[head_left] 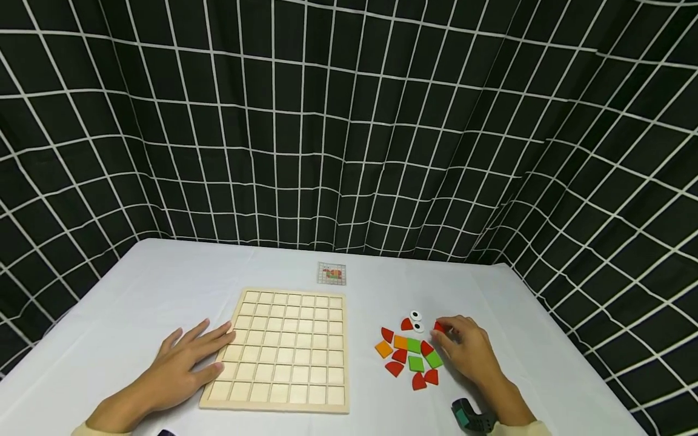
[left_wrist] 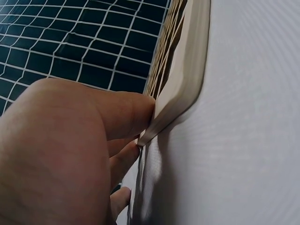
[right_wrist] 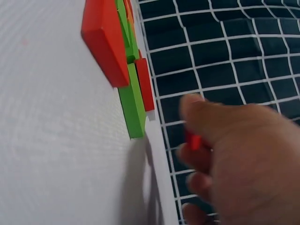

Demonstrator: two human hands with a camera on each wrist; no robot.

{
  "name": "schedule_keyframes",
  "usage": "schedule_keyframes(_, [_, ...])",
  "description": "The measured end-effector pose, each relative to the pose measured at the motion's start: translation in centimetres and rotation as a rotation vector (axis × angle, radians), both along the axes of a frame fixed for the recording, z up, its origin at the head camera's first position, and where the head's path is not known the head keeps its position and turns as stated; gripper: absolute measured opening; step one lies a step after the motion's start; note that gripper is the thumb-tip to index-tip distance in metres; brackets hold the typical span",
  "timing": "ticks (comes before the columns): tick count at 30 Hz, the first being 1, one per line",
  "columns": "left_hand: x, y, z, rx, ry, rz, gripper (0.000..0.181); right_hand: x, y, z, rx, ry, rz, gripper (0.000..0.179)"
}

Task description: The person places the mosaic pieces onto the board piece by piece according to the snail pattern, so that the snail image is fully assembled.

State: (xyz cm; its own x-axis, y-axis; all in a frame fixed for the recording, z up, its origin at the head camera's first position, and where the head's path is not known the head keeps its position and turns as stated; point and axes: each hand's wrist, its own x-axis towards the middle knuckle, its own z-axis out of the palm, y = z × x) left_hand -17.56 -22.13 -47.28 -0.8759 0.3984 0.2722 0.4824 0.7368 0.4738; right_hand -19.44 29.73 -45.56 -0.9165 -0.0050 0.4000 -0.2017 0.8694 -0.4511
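Note:
My left hand (head_left: 182, 369) lies with fairly straight, spread fingers on the left edge of a wooden grid board (head_left: 291, 345); in the left wrist view the thumb touches the board's pale rim (left_wrist: 185, 70). To the right of the board, my right hand (head_left: 470, 351) pinches a red block (head_left: 439, 327) between thumb and fingers. The right wrist view shows that red block (right_wrist: 192, 139) mostly hidden by the fingers. Beside this hand lie loose red quarter-round blocks (head_left: 395, 368), green square blocks (head_left: 416, 364), orange square blocks (head_left: 384, 349) and white eye discs (head_left: 415, 315).
A small card (head_left: 331, 274) with a coloured picture on a grid lies behind the board. A black band with a teal patch (head_left: 462, 416) is at the right wrist. Dark curtains with white grid lines (head_left: 327, 121) surround the white table (head_left: 180, 266).

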Motion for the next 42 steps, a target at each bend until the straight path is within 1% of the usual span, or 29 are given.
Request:
schedule_keyframes(4, [0.3,0.7,-0.3,0.021,-0.004,-0.001,0.047,0.4,0.2,0.9,-0.025,0.182,0.034,0.026])
schedule_keyframes(6, [0.6,1.0,-0.5,0.028,-0.016,-0.002,0.047,0.8,0.0,1.4,-0.034,0.247,0.047,0.025])
schedule_keyframes(8, [0.8,1.3,-0.6,0.031,-0.018,-0.003,0.047,1.2,-0.3,2.1,-0.053,0.284,0.059,0.024])
schedule_keyframes(12, [1.0,1.6,-0.5,0.02,0.002,0.004,0.046,1.6,-1.8,3.6,-0.084,0.32,0.085,0.026])
schedule_keyframes(15, [0.9,1.5,-0.4,0.013,0.005,0.003,0.046,1.6,-3.2,4.5,-0.099,0.358,0.129,0.027])
schedule_keyframes(19, [0.6,1.3,-0.2,0.017,0.009,-0.002,0.046,1.1,-5.1,5.6,-0.131,0.411,0.19,0.03])
schedule_keyframes(23, [0.3,1.1,-0.1,0.005,0.013,-0.003,0.047,0.5,-7.4,6.1,-0.172,0.431,0.245,0.028])
schedule_keyframes(27, [0.1,0.8,0.0,-0.008,0.007,-0.003,0.047,-0.1,-10.1,6.2,-0.201,0.44,0.3,0.025])
schedule_keyframes(32, [-0.1,0.6,0.0,-0.003,-0.006,-0.011,0.047,-0.7,-13.1,6.2,-0.252,0.458,0.358,0.025])
schedule_keyframes(37, [0.0,0.2,-0.1,-0.014,0.005,-0.008,0.048,-1.4,-15.8,5.8,-0.294,0.436,0.382,0.023])
schedule_keyframes(42, [0.0,-0.1,0.1,-0.009,0.011,-0.001,0.048,-2.1,-17.7,5.0,-0.314,0.42,0.382,0.021])
